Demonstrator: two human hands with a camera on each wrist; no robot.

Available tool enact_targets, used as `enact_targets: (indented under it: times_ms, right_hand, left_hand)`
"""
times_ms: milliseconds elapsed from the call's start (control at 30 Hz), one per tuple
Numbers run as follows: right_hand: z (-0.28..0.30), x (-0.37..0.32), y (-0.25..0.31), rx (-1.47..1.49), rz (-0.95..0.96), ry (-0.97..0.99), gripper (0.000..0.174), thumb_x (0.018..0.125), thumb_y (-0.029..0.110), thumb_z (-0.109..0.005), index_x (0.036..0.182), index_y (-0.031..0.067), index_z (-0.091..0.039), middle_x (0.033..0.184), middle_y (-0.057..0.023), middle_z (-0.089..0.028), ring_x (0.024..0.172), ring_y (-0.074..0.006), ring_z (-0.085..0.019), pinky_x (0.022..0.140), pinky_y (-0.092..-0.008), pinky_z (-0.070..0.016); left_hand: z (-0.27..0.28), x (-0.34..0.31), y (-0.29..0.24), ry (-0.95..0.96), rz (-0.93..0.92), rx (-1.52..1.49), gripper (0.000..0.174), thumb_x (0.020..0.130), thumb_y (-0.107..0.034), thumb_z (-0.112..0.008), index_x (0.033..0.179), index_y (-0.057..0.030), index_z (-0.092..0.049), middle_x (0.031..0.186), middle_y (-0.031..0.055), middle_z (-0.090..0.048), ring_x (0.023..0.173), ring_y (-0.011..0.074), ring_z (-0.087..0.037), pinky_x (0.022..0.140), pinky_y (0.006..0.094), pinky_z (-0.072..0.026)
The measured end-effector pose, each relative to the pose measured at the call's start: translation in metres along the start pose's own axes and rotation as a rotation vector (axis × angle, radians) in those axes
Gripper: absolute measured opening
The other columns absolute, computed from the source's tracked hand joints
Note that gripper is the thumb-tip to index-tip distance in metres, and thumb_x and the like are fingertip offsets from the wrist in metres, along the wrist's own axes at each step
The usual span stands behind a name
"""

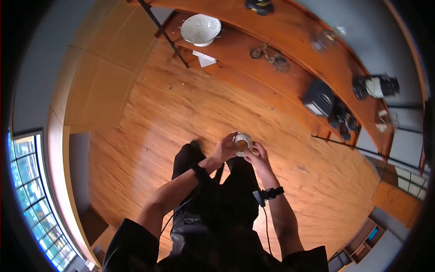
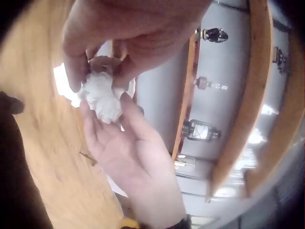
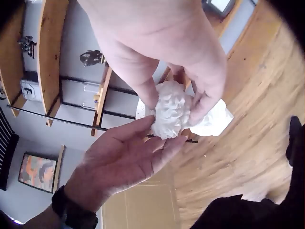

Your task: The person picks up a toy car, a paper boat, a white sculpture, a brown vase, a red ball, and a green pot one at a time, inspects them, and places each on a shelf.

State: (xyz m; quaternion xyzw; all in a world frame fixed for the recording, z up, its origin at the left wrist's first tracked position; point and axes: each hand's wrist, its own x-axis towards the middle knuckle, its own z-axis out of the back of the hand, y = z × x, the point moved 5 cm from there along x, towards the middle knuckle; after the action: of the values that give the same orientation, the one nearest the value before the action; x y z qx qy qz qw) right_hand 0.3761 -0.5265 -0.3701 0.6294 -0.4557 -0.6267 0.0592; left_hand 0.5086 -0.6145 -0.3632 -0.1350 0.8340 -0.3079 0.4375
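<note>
Both hands hold a small white ornament [image 1: 244,136] with a ruffled, petal-like surface and a brown round face turned up toward the head. My left hand [image 1: 222,149] grips its left side. From the right, my right hand [image 1: 258,158] pinches its edge with thumb and fingers. Seen by the left wrist camera, the white ornament [image 2: 104,101] sits between the fingertips of both hands. Its layered ridges show best in the right wrist view, where the ornament [image 3: 170,112] has the right thumb and fingers at opposite sides and the left fingertips against its lower edge.
Ahead, wooden shelves [image 1: 235,41] carry a white colander [image 1: 201,28], a small bicycle model [image 1: 272,58], a lantern [image 1: 375,86] and a dark boxy device [image 1: 318,97]. A white folded piece [image 1: 205,59] lies below the colander. Brown panels [image 1: 102,86] stand left above the wood floor [image 1: 154,104].
</note>
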Motion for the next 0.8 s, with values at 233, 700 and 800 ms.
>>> enact_targets:
  times_ms: [233, 700, 800]
  right_hand:
    - [0.033, 0.200, -0.024, -0.003, 0.025, 0.031, 0.034, 0.091, 0.018, -0.069, 0.121, 0.0097, -0.055, 0.115, -0.0045, -0.064, 0.105, -0.0148, -0.061, 0.089, -0.0344, -0.0507]
    - [0.057, 0.563, -0.086, 0.059, 0.234, -0.039, 0.047, 0.088, 0.019, -0.071, 0.129, 0.0069, -0.051, 0.110, -0.0065, -0.063, 0.100, -0.0172, -0.063, 0.083, -0.0308, -0.0540]
    - [0.053, 0.598, -0.056, 0.044, 0.336, -0.001, 0.043, 0.087, 0.018, -0.072, 0.125, 0.0065, -0.055, 0.109, -0.0054, -0.062, 0.100, -0.0167, -0.063, 0.085, -0.0307, -0.0547]
  left_hand:
    - [0.075, 0.202, 0.046, -0.033, -0.194, 0.033, 0.066, 0.081, -0.008, -0.076, 0.139, 0.0019, -0.044, 0.110, 0.0102, -0.065, 0.095, 0.0134, -0.061, 0.079, 0.0279, -0.0546]
    - [0.219, 0.512, 0.073, -0.147, -0.193, 0.104, 0.046, 0.091, -0.007, -0.055, 0.137, -0.0030, -0.049, 0.128, 0.0082, -0.058, 0.112, 0.0213, -0.059, 0.093, 0.0347, -0.0500]
    - [0.217, 0.544, 0.049, -0.131, -0.233, 0.128, 0.045, 0.092, -0.005, -0.051, 0.136, -0.0037, -0.049, 0.128, 0.0081, -0.057, 0.116, 0.0222, -0.056, 0.100, 0.0368, -0.0459]
